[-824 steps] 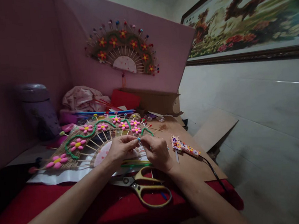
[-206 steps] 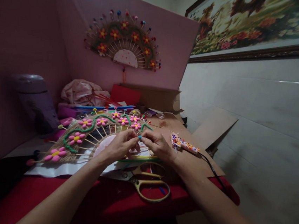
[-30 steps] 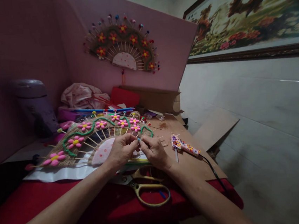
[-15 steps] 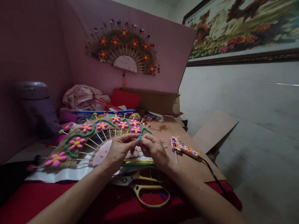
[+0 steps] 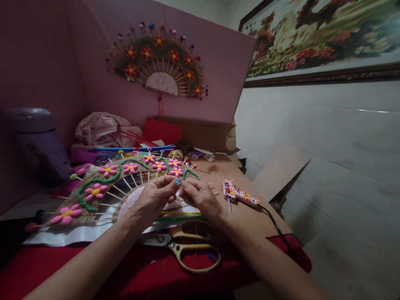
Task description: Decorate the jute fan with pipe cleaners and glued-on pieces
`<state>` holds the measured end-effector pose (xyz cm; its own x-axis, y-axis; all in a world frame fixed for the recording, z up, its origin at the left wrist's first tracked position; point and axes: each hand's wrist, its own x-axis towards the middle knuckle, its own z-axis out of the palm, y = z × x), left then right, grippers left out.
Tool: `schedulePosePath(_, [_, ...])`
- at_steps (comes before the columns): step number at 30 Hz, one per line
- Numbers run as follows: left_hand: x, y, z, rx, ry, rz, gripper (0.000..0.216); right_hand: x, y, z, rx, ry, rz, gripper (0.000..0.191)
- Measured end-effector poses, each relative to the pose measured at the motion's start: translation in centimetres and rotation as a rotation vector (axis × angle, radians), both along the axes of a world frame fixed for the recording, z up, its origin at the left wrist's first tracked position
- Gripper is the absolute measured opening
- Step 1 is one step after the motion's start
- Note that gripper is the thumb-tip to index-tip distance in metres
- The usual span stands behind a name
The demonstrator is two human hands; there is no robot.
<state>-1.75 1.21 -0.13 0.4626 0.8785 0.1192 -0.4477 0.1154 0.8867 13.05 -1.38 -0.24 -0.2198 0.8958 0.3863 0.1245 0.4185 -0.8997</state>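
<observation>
Between the fingertips of both hands is a small blue piece (image 5: 177, 181), too small to make out in detail. My left hand (image 5: 154, 196) pinches it from the left. My right hand (image 5: 201, 196) closes on it from the right, its thumb and forefinger pressed together. Behind and below them lies a fan-shaped craft (image 5: 108, 175) of sticks and twine, with pink flowers and a wavy green strip. Its right side is partly hidden by my hands. A pair of scissors (image 5: 191, 250) with gold handles lies nearer me on the red cloth (image 5: 126, 270).
A flower-patterned glue gun (image 5: 239, 194) with a black cord rests on the cardboard (image 5: 267, 221) to the right. A purple flask (image 5: 40, 144) stands at the left. Blue sticks (image 5: 132, 149) and a red sheet (image 5: 164, 130) are behind. Another fan (image 5: 158, 62) hangs on the pink panel.
The whole view has shifted slightly, so the scene sits further left. Both hands still pinch the blue piece, and a little more of it shows between the fingertips.
</observation>
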Motion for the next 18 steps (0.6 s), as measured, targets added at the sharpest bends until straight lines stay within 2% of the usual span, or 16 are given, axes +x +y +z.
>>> schedulePosePath(4, [-0.2,0.2,0.4,-0.118,-0.052,0.072,0.020,4.9,-0.6,2.0,0.205,-0.389,-0.359,0.014])
schedulePosePath(6, [-0.2,0.2,0.6,-0.164,-0.078,0.096,0.018,8.3,-1.3,2.6,0.254,-0.679,-0.523,0.019])
schedulePosePath(8, [-0.2,0.2,0.6,-0.183,-0.098,0.090,0.015,11.3,-2.0,2.5,0.151,-0.989,-0.613,0.026])
schedulePosePath(10, [-0.2,0.2,0.5,-0.183,-0.109,0.060,0.013,13.2,-2.6,1.6,-0.015,-1.220,-0.611,0.032])
schedulePosePath(12, [-0.3,0.2,0.3,-0.176,-0.114,0.027,0.013,14.0,-2.9,0.4,-0.116,-1.331,-0.598,0.041])
schedulePosePath(15, [-0.4,0.3,0.1,-0.161,-0.114,-0.026,0.013,14.4,-2.8,-1.5,-0.053,-1.337,-0.645,0.043])
schedulePosePath(18, [-0.4,0.3,0.1,-0.139,-0.107,-0.069,0.013,14.8,-2.5,-2.4,-0.020,-1.240,-0.673,0.037])
